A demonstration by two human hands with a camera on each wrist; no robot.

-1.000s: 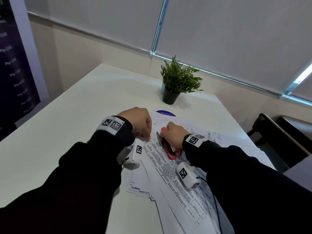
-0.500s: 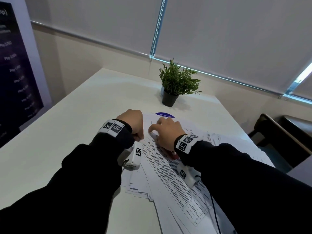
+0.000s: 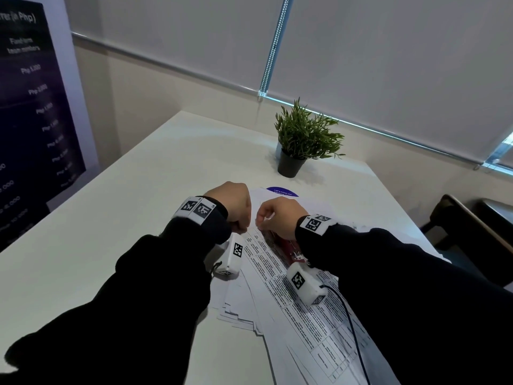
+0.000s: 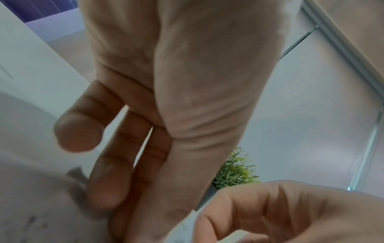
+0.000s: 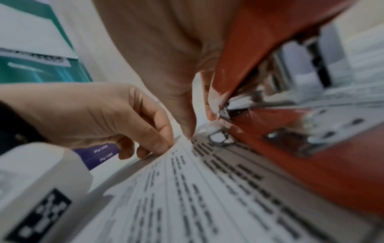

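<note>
A stack of printed papers (image 3: pixel 277 276) lies fanned out on the white table (image 3: pixel 133 207). My left hand (image 3: pixel 244 227) pinches the top edge of the papers (image 5: pixel 207 197), fingers curled, as the right wrist view shows. Close beside it, my right hand (image 3: pixel 261 218) has its thumb and a fingertip (image 5: pixel 188 129) on the same top corner. A red stapler (image 3: pixel 288 247) lies on the papers under my right wrist. The stapler's (image 5: pixel 301 156) mouth points at that corner. I cannot tell whether the palm touches it.
A small potted plant (image 3: pixel 302 140) stands at the table's far side, with a round purple sticker (image 3: pixel 281 191) just in front of it. A dark chair (image 3: pixel 472 232) is off the table's right edge. A dark banner (image 3: pixel 33 107) stands at the left.
My right hand has let go of the red stapler and moved forward to the papers' top corner beside my left hand. The stapler now lies under my right wrist.
</note>
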